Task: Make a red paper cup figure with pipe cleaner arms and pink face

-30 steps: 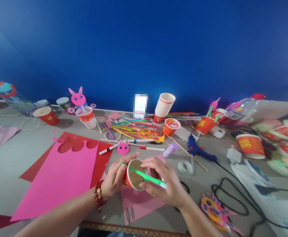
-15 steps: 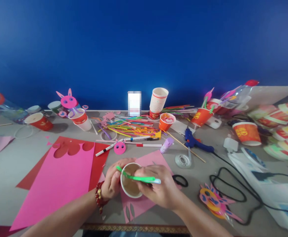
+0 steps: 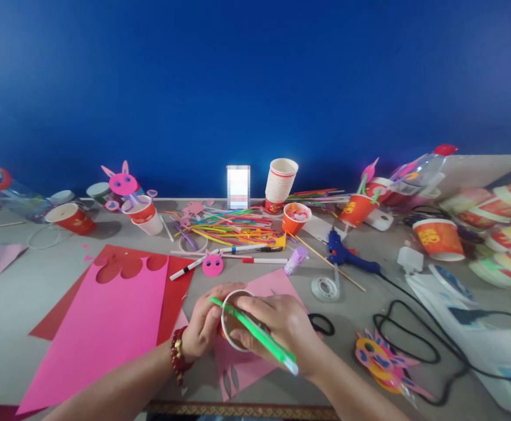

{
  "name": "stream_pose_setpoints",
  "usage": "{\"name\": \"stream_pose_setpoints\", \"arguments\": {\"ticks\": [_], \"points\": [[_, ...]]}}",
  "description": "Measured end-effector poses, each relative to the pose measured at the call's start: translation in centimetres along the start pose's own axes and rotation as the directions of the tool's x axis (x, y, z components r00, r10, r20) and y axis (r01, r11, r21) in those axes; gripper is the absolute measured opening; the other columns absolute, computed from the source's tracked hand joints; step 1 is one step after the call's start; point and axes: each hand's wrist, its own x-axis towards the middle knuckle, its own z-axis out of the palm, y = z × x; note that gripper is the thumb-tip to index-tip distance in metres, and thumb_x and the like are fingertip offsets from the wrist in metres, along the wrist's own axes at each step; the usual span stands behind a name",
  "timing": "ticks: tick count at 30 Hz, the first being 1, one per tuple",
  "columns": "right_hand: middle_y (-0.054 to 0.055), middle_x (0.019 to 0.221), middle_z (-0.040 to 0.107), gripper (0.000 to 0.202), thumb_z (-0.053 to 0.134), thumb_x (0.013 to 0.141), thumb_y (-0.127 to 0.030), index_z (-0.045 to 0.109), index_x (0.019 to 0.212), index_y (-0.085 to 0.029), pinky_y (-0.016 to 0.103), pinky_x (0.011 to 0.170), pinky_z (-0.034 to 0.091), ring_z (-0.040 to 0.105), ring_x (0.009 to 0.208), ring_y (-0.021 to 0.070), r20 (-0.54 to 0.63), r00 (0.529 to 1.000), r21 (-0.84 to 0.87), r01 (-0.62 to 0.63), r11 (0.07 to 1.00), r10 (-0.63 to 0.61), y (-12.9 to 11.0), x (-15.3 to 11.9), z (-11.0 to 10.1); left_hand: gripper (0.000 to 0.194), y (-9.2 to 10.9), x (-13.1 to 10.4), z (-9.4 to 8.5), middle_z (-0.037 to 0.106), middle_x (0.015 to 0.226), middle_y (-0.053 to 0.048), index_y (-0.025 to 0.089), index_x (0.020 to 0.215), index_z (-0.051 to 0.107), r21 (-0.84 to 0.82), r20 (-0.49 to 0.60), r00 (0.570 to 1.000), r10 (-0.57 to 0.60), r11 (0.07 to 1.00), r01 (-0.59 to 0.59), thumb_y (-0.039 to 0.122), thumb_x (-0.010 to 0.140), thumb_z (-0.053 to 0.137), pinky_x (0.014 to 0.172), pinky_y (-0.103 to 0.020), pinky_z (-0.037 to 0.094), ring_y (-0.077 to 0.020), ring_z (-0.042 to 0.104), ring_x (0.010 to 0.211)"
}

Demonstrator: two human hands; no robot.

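My left hand (image 3: 205,318) is wrapped around the left side of a paper cup (image 3: 225,333), whose opening tilts up toward me. My right hand (image 3: 282,330) is closed over the cup's right rim, with thumb and forefinger reaching inside. A bright green straw (image 3: 259,333) with a pale end slants across the opening, from the left rim to over my right hand. Whether my right fingers also grip it inside the cup is hidden. Beneath the cup lies a light pink sheet (image 3: 277,286) with leaf-shaped cutouts.
At left are pink (image 3: 115,327) and red sheets. Behind lie a pink face cutout (image 3: 212,264), several colored sticks (image 3: 233,225) and a glue stick (image 3: 296,260). To the right are a tape roll (image 3: 324,287), scissors (image 3: 321,324), a blue glue gun (image 3: 347,254) and its black cord (image 3: 407,316).
The green straw has swung, its pale end now lower and nearer to me. The cup has shifted slightly right and tilted, and my right hand has turned with it.
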Motion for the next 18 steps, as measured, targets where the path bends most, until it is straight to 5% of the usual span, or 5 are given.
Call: {"name": "stream_pose_setpoints", "arguments": {"ticks": [7, 18], "points": [[0.002, 0.068, 0.07, 0.028, 0.053, 0.098, -0.03, 0.066, 0.076, -0.02, 0.025, 0.056, 0.038, 0.062, 0.058, 0.0148, 0.044, 0.998, 0.119, -0.05, 0.992, 0.045, 0.26, 0.31, 0.24, 0.046, 0.21, -0.11, 0.0, 0.07, 0.126, -0.011, 0.019, 0.131, 0.064, 0.019, -0.014, 0.997, -0.079, 0.997, 0.08, 0.032, 0.104, 0.029, 0.104, -0.038, 0.048, -0.0259, 0.063, 0.12], [0.001, 0.072, 0.071, 0.028, 0.052, 0.099, -0.036, 0.067, 0.082, -0.02, 0.024, 0.055, 0.038, 0.063, 0.06, 0.015, 0.081, 0.994, 0.137, -0.085, 0.987, 0.074, 0.16, 0.3, 0.83, 0.049, -0.26, -0.44, -0.19, 0.075, 0.117, -0.01, 0.019, 0.122, 0.07, 0.016, -0.167, 0.983, -0.072, 0.997, 0.076, 0.04, 0.102, 0.03, 0.095, -0.038, 0.055, -0.0258, 0.071, 0.105]]}}
